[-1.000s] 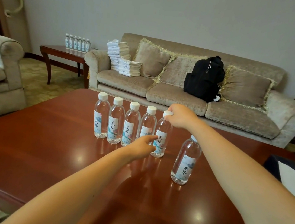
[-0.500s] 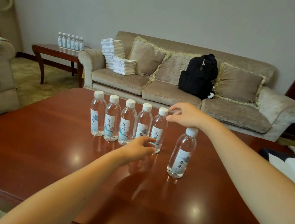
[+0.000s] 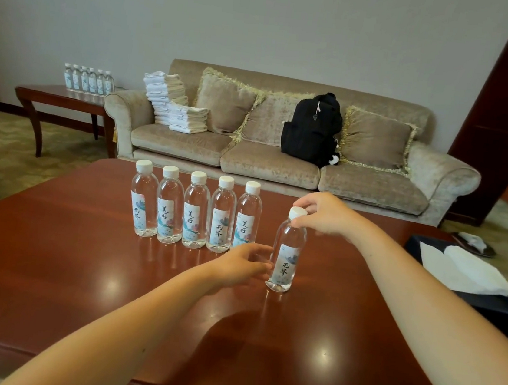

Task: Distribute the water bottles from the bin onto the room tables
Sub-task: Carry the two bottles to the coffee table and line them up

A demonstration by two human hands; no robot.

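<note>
Right hand (image 3: 326,214) pinches the white cap of the sixth bottle (image 3: 286,253), which stands upright on the red-brown table (image 3: 48,264), just right of and nearer than the row of 5 bottles (image 3: 195,211). Left hand (image 3: 238,266) is loosely curled, fingertips at the bottle's lower side, gripping nothing. 6 more bottles (image 3: 88,79) stand on the side table (image 3: 57,97).

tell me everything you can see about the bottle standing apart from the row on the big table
The lone bottle is clear plastic, full of clear liquid, with a white screw cap and a pale label bearing dark brush characters and a bluish picture. It stands upright on the glossy reddish wooden table, nearer the camera than the row of five bottles and to its right. The right hand pinches its cap from above; the left hand reaches its lower body, fingertips at or just short of it.
</note>
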